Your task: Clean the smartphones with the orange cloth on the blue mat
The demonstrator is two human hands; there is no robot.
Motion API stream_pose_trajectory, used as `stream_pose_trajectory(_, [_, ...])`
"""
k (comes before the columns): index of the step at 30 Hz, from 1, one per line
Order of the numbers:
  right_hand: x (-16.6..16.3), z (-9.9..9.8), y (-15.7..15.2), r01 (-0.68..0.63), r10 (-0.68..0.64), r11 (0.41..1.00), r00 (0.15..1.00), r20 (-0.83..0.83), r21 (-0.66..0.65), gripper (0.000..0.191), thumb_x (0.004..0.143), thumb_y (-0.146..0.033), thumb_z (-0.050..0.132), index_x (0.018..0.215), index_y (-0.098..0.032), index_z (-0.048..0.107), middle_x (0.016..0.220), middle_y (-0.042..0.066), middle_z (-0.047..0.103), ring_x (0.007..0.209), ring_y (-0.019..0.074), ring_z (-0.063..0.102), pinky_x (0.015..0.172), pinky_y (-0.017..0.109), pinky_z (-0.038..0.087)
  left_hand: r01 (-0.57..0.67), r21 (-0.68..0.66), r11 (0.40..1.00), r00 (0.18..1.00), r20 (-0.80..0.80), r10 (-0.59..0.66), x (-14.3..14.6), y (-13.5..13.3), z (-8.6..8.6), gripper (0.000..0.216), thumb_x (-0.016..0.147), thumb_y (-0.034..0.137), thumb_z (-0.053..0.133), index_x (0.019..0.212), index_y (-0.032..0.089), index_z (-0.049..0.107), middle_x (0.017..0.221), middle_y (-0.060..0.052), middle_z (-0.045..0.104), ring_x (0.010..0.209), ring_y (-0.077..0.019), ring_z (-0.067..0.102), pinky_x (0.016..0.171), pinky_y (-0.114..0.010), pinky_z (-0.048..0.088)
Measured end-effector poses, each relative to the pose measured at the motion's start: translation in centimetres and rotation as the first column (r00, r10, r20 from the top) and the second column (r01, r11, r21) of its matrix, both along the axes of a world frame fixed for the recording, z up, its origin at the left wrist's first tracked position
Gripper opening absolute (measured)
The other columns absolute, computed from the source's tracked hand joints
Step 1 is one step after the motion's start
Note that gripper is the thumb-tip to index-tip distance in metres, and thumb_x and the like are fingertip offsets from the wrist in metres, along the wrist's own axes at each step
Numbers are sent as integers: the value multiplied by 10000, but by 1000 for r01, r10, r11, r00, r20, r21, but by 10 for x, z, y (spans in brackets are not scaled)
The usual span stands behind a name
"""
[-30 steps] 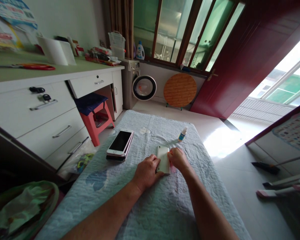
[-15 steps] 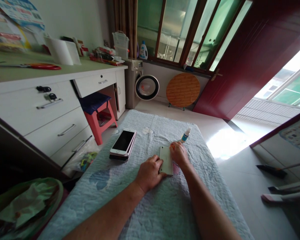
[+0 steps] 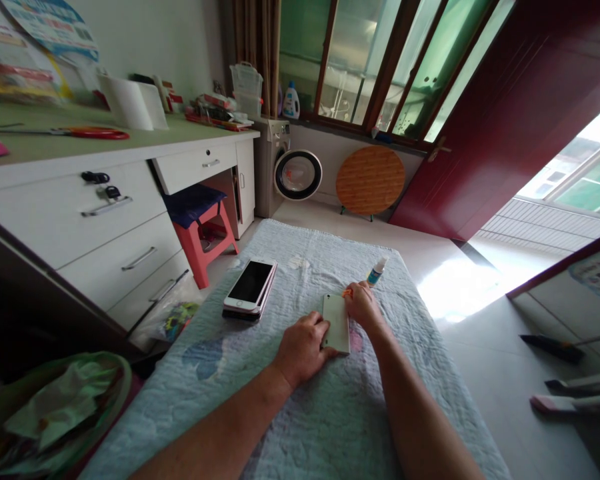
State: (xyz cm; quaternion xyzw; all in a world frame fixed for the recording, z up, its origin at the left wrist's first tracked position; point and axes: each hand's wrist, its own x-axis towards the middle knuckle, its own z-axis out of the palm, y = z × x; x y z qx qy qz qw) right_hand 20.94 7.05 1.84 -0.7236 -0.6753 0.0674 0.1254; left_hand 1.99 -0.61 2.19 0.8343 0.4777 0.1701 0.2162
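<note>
A pale smartphone [image 3: 338, 327] lies back up on the quilted cover [image 3: 300, 413], its camera at the far left corner. My left hand [image 3: 304, 347] grips its left side and near edge, with the thumb along the bottom. At the far right corner, my right hand [image 3: 364, 307] pinches a small orange item [image 3: 347, 293] against the phone. Fingers hide most of that item, so I cannot make out its kind. Just beyond the right hand stands a small spray bottle [image 3: 376, 273] with a white top. To the left, a white phone [image 3: 251, 285] rests face up on other phones.
A white desk [image 3: 120, 213] with drawers runs along the left, scissors [image 3: 97, 133] on top. Beneath it is a red stool [image 3: 207, 240]. A lined bin [image 3: 55, 413] sits at lower left. Behind are an open washing machine door [image 3: 299, 175] and a round wooden board [image 3: 370, 180].
The whole view has shifted slightly, with things appearing a little further right. Both hands stay at the phone, the right one still at its far right corner.
</note>
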Motion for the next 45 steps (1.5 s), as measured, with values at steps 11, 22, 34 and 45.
stream_pose_trajectory(11, [-31,12,13,-143,155,981,984,87,-130,282,872,-121,443,963,-136,709,1014,148,610,871,211,542,790,295,363,-5,-22,1000,1000,0,5,1,2,-1,386,798,474,714,1084,227,635,1123,-48,607,1012,-237,606,896,-313,475])
stream_pose_trajectory(22, [-41,11,12,-231,238,967,969,62,-108,278,923,-167,422,974,-164,695,1027,112,606,903,190,535,813,260,354,-32,-5,999,999,17,32,2,-1,-4,451,774,508,723,1092,200,637,1129,-65,618,1026,-252,602,923,-327,468])
stream_pose_trajectory(34, [-8,5,-10,-33,33,999,999,-1,33,234,911,-176,462,940,-163,693,899,66,624,819,143,565,725,220,355,-33,3,999,999,2,33,2,-5,3,341,811,470,682,1050,235,624,1090,-53,606,1024,-246,583,900,-322,454])
stream_pose_trajectory(45, [-18,28,-53,-112,118,985,992,35,-134,159,839,-158,524,816,-163,680,818,51,623,736,138,546,643,233,324,-18,-10,1000,999,-29,18,2,-3,3,326,808,440,693,1042,230,608,1086,-45,588,1005,-235,574,874,-315,460])
